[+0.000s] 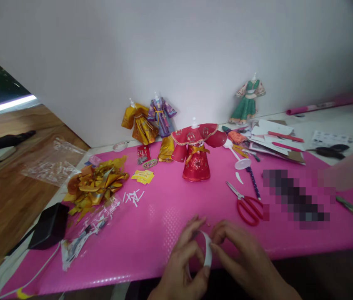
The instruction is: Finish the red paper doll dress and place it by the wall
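The left grip [181,260] holds a white ring [208,251], right grip [241,252] alongside.

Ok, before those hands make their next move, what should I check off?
1. White ring held: ok, in the left hand.
2. Right hand gripping the ring's edge: cannot tell, fingertips are at the rim but blurred.
3. Scissors clear of both hands: ok, lying on the pink mat.
4. Red dress upright: ok.
5. White strips tidied: not ok, loosely scattered.
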{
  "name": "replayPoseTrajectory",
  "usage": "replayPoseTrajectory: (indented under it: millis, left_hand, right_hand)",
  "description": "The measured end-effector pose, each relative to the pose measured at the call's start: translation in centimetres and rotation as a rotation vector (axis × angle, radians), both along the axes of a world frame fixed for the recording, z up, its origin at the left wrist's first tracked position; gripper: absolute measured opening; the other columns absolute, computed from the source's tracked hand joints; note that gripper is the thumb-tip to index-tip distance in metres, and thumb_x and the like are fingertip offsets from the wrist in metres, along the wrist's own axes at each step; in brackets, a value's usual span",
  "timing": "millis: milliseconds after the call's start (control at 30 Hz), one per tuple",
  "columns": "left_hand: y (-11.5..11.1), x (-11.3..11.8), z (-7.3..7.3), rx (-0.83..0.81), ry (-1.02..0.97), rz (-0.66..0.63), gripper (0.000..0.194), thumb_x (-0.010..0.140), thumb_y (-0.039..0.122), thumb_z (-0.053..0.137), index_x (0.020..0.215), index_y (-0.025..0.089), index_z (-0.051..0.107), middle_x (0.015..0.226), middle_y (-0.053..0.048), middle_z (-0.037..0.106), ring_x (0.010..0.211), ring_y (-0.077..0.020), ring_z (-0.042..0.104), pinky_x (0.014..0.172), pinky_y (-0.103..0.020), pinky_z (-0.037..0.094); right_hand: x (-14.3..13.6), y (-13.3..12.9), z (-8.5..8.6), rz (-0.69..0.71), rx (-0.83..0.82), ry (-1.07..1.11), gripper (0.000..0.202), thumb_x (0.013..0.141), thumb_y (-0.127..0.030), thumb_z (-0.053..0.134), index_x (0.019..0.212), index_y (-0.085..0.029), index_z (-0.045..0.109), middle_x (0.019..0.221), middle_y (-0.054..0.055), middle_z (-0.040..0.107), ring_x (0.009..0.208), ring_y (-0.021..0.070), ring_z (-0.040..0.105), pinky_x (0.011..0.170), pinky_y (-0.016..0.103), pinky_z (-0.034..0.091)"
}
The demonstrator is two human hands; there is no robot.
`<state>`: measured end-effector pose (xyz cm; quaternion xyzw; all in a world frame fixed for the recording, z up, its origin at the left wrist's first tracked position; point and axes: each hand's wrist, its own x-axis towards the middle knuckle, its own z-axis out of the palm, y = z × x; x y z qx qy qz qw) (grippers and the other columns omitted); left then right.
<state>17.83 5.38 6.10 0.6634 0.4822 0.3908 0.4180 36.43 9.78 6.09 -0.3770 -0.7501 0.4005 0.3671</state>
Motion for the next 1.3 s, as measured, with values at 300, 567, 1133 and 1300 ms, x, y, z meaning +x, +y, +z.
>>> replayPoseTrajectory:
  millis: [300,567,1133,1300]
  left_hand:
    - [-0.1,0.5,-1.4,-0.179,-0.226,0.064,0.034,0.077,0.022,0.066,0.108,0.023,0.055,0.128,-0.012,0.059,0.121,-0.0291,0.055,0.101,-0.046,0.042]
    - [0.2,0.2,-1.6,-0.117,-0.221,0.054,0.024,0.08,0.026,0.067,0.105,0.026,0.064,0.122,-0.009,0.059,0.118,-0.0265,0.056,0.102,-0.042,0.041]
    - [0.2,-0.4,-2.7,-0.281,-0.529,0.064,0.027,0.078,0.044,0.073,0.096,0.025,0.064,0.119,-0.007,0.049,0.116,-0.024,0.049,0.096,-0.04,0.039]
    - [0.3,-0.7,-2.7,-0.284,-0.546,0.096,0.026,0.078,0.043,0.073,0.096,0.025,0.066,0.115,-0.006,0.052,0.112,-0.0222,0.051,0.095,-0.037,0.04]
  right_hand:
    - [0.4,0.0,0.4,-0.009,-0.065,0.006,0.013,0.089,-0.013,0.052,0.081,-0.023,0.054,0.08,-0.001,0.063,0.074,0.0136,0.061,0.068,0.024,0.048]
    - [1.1,0.8,0.0,-0.09,-0.048,-0.026,0.01,0.093,-0.027,0.053,0.087,-0.023,0.06,0.081,0.001,0.064,0.074,0.0154,0.062,0.068,0.026,0.05]
    - [8.5,7.7,-8.2,-0.438,0.254,-0.883,0.021,0.086,-0.04,0.051,0.085,-0.02,0.054,0.074,0.01,0.064,0.075,0.0296,0.064,0.064,0.038,0.045]
    - [8.8,6.0,-6.3,-0.454,-0.123,-0.468,0.033,0.07,-0.032,0.062,0.1,-0.021,0.052,0.085,0.009,0.067,0.071,0.0258,0.067,0.061,0.037,0.052]
